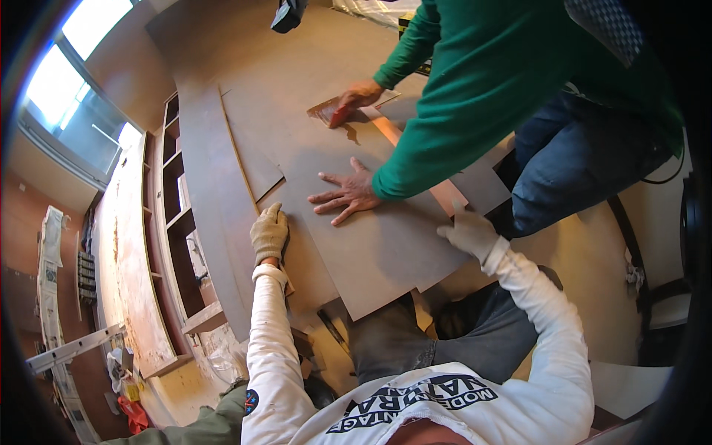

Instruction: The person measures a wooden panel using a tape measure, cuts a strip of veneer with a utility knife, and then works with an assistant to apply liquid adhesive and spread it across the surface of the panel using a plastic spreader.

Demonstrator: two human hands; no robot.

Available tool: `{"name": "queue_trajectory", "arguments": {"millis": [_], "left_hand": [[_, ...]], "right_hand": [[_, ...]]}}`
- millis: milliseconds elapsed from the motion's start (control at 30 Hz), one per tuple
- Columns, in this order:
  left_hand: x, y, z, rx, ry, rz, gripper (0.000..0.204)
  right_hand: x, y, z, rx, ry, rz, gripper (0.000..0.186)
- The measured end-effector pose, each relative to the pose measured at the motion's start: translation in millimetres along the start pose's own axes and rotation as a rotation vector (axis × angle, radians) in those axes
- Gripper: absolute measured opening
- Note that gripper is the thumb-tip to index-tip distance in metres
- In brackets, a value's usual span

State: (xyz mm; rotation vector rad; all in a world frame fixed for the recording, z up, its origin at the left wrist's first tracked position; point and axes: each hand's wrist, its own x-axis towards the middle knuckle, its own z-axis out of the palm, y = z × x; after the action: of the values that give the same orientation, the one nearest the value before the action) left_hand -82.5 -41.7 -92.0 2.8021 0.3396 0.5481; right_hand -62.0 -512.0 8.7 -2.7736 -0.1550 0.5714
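My left hand (270, 233), in a beige work glove, is closed over a thin wooden strip (239, 152) running along the seam between grey-brown panels. Across from it, my right hand (470, 231), also gloved, rests with thumb and fingers apart at the edge of a large grey sheet (386, 252) and the end of an orange-brown strip (448, 194). That sheet overhangs my knees. A co-worker in a green sleeve presses one bare hand (348, 191) flat on the sheet. The co-worker's other hand (357, 96) holds a red-handled, flat-bladed tool (326, 110) against the surface.
At left stands a long wooden frame (178, 185) with open compartments. Farther left are a window (67, 89) and a metal rail (74, 347). The co-worker's bent knee (552, 196) is close on the right. Another person's olive sleeve (200, 424) shows at lower left.
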Motion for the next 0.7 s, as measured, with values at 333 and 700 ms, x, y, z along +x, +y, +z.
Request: {"name": "queue_trajectory", "arguments": {"millis": [333,700], "left_hand": [[1.6,0.7,6.9,-0.006,-0.013,-0.006,0.031],[1.8,-1.5,8.0,-0.004,0.000,-0.010,0.031]], "right_hand": [[-11.2,34.7,45.5,0.343,0.073,0.077,0.097],[11.6,58.4,62.6,0.744,0.243,-0.024,0.071]]}}
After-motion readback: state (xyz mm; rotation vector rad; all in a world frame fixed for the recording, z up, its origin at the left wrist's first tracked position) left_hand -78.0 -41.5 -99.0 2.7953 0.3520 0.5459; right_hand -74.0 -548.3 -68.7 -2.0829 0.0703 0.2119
